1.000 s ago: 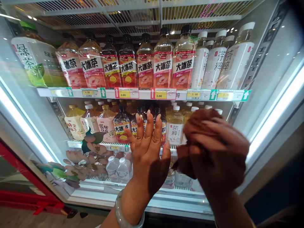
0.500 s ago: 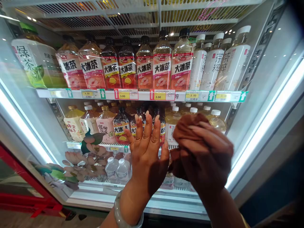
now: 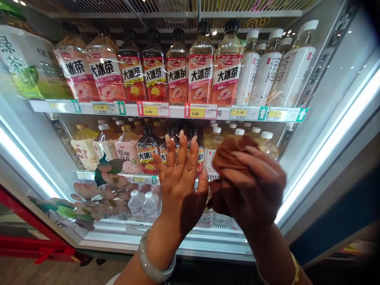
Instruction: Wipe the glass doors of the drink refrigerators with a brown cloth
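My left hand (image 3: pixel 181 182) is raised with its fingers spread, palm toward the glass door of a lit drinks fridge, and holds nothing. It seems to rest on the glass, though contact is hard to confirm. To its right, my right hand (image 3: pixel 258 186) grips a bunched brown cloth (image 3: pixel 233 156) up near the glass. Part of the cloth hangs below the fingers. Behind the hands, inside the fridge, stand iced tea bottles (image 3: pixel 147 152) on the middle shelf; the hands hide some of them.
Bottled drinks (image 3: pixel 200 73) line the upper shelf above a price-tag strip (image 3: pixel 222 112). Small clear bottles (image 3: pixel 144 206) stand on the bottom shelf. A flower decal (image 3: pixel 103 186) shows on the lower left of the glass. Bright light strips (image 3: pixel 26 162) run down both sides. A red frame (image 3: pixel 26 221) is at far left.
The view has shifted closer and slightly to the right, so the shelves appear larger on top. Both hands keep nearly the same pose, and the cloth stays in my right hand.
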The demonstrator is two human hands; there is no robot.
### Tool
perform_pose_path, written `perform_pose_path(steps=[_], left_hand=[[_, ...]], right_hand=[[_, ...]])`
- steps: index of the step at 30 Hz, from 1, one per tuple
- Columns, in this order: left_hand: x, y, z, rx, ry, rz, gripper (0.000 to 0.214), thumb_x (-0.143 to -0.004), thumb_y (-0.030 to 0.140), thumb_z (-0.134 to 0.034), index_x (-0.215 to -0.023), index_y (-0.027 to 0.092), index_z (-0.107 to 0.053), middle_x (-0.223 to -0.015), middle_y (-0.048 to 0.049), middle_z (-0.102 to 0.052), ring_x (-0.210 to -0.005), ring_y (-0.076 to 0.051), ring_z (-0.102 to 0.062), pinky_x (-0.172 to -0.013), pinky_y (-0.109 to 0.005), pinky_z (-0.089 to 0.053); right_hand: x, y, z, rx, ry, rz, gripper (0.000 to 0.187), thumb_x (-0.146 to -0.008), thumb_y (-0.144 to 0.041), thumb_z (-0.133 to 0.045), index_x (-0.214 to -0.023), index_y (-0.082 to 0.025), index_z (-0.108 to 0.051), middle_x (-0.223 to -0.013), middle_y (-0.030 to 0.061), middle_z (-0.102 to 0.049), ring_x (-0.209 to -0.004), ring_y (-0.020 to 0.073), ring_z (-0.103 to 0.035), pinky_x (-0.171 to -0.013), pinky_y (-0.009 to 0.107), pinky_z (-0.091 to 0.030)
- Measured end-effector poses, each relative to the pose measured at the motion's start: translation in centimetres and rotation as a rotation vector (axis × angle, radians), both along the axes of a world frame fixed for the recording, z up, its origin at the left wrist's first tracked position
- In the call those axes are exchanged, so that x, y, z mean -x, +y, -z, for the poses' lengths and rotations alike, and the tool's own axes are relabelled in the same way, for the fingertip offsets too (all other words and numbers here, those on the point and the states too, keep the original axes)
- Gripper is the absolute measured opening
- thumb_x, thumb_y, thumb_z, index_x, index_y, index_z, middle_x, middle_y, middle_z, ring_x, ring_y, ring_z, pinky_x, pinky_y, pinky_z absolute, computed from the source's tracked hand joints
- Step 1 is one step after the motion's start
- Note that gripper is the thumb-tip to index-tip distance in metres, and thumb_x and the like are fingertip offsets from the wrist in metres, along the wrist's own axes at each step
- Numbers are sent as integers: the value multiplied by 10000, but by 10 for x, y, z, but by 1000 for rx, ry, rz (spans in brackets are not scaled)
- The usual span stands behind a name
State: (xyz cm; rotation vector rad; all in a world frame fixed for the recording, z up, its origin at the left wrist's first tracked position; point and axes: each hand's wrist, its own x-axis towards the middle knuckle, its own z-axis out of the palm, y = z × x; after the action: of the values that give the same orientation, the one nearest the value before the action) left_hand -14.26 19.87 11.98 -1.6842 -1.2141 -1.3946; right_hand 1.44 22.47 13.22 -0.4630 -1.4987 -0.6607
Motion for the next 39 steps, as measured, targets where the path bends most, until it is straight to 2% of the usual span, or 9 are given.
perform_pose_path(steps=[3,5,10,12,19,26,29,34,39], left_hand=[[-1,1,1,0,3,-2,853,-975,148,-590,-1691,272,-143,-1747,-70,-196,-1658,-288,-104,-1345,-608,8],[-1,3,2,-16,18,1,852,-965,134,-598,-1689,251,-164,-1744,-71,-191,-1659,-284,-94,-1347,-601,18],[4,5,6,-27,55,4,810,-964,144,-565,-1685,204,-200,-1750,-64,-172,-1662,-281,-84,-1356,-562,32],[6,5,7,-18,74,8,799,-969,153,-555,-1685,198,-203,-1751,-64,-171,-1662,-281,-85,-1358,-554,26],[12,1,5,-18,108,4,754,-998,160,-577,-1671,190,-240,-1746,-68,-218,-1660,-237,-120,-1374,-472,-26],[29,-5,7,11,136,2,697,-1030,164,-487,-1674,160,-221,-1766,-82,-161,-1665,-261,-81,-1366,-488,7],[39,-4,6,0,145,1,724,-1025,168,-515,-1679,190,-206,-1769,-60,-155,-1664,-254,-84,-1370,-475,-5],[49,-4,6,-25,113,-4,743,-1022,168,-523,-1684,214,-190,-1768,-61,-159,-1663,-259,-91,-1369,-482,-10],[52,-7,11,0,97,-13,716,-1033,190,-481,-1688,215,-193,-1768,-55,-156,-1664,-242,-99,-1368,-457,-5]], right_hand=[[-17,8,-8,-47,123,-5,155,-873,-192,-714,-1021,-237,-728,-1222,70,-699,-1229,315,-671,-1079,564,-547],[-16,8,-7,-47,162,0,176,-864,-167,-703,-1030,-222,-728,-1237,80,-690,-1239,327,-665,-1077,583,-548],[15,-2,9,-23,1,-10,81,-940,-210,-675,-985,-252,-727,-1178,33,-707,-1265,252,-641,-1135,494,-524],[17,-3,10,-38,-28,-27,79,-960,-211,-659,-963,-257,-723,-1160,17,-718,-1245,231,-652,-1137,479,-523],[-11,8,-8,-45,190,14,176,-848,-138,-734,-1000,-227,-728,-1219,64,-686,-1256,311,-652,-1089,539,-547],[32,-1,15,-47,-12,-82,145,-893,-173,-716,-1007,-263,-716,-1190,17,-717,-1270,242,-648,-1149,494,-501],[23,1,9,-42,-6,-71,143,-883,-187,-739,-1002,-261,-710,-1197,22,-711,-1272,250,-647,-1143,494,-510],[11,3,-7,-22,182,-38,179,-844,-134,-739,-998,-223,-719,-1210,71,-678,-1255,314,-646,-1095,537,-539],[55,-7,13,-5,25,-92,118,-918,-173,-682,-997,-246,-729,-1187,42,-708,-1278,260,-635,-1145,497,-508]])
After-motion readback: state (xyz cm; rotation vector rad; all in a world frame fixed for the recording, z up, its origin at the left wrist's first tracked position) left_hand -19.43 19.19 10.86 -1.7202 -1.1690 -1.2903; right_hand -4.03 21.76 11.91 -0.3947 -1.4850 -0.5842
